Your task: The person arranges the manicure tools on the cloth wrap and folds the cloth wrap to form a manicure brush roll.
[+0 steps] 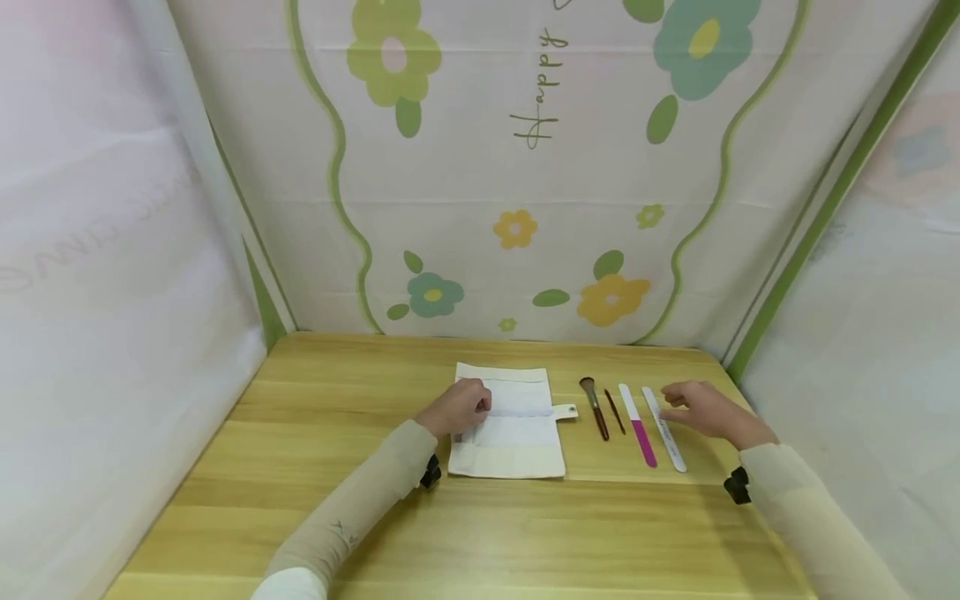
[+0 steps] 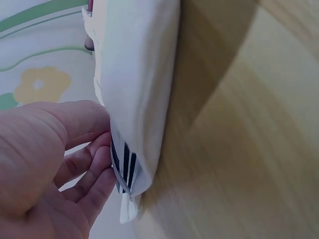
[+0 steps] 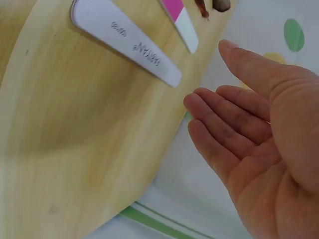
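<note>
In the head view a white fabric pouch (image 1: pixel 517 454) lies unfolded on the table, its snap strap (image 1: pixel 566 412) pointing right. My left hand (image 1: pixel 461 407) is at the pouch's left edge, fingers curled. Up close, the left wrist view has thumb and fingertips pinching the pouch (image 2: pixel 139 74) at its open side, where dark-striped pieces (image 2: pixel 130 167) show inside. My right hand (image 1: pixel 705 408) hovers just right of a white printed nail file (image 1: pixel 666 435), fingers loosely bent and holding nothing. Left of that file lies a pink-and-white nail file (image 1: pixel 641 440).
Between the pouch and the files lie a brush (image 1: pixel 596 410) with dark bristles and a thin dark stick (image 1: pixel 615 412). White floral cloth walls (image 1: pixel 465 167) enclose the wooden table (image 1: pixel 480 533) at the back and both sides.
</note>
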A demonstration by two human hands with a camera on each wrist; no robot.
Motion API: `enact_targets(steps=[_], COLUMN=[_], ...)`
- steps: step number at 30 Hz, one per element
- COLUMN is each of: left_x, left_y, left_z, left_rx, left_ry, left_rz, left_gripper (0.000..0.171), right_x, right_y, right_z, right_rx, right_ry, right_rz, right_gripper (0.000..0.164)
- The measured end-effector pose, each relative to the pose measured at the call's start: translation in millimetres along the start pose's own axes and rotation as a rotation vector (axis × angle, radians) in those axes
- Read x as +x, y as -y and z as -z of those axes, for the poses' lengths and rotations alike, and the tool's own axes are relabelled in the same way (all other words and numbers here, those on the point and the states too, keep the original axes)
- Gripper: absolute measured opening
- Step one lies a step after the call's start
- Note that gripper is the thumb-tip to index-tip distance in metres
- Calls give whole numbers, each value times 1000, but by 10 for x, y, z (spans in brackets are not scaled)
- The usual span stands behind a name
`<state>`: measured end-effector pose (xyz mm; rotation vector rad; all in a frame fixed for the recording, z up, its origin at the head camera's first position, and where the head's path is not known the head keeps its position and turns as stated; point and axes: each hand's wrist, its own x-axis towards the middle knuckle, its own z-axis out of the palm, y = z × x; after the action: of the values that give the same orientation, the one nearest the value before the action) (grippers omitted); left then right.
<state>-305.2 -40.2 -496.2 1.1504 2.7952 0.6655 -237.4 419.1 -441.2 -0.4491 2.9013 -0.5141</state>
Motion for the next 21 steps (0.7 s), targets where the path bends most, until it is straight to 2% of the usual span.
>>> enact_targets(steps=[7,13,17,21], left_x=[16,4,-14,-38], left_y=[12,123,229,270], left_z=[64,100,105,145], left_rx=[-70,-154,-239,-300], left_ry=[23,79,125,165], left_rz=[21,20,5,23], left_gripper=[19,20,18,17], right_x=[56,143,174,190], right_y=[-224,-287,-298,-286], right_z=[-138,-199,-207,-222], right_rx=[57,88,88,108], right_ry=[-57,-78,-83,-69], right_rz=[-98,-199,-250,-302], right_gripper=[53,52,40,28])
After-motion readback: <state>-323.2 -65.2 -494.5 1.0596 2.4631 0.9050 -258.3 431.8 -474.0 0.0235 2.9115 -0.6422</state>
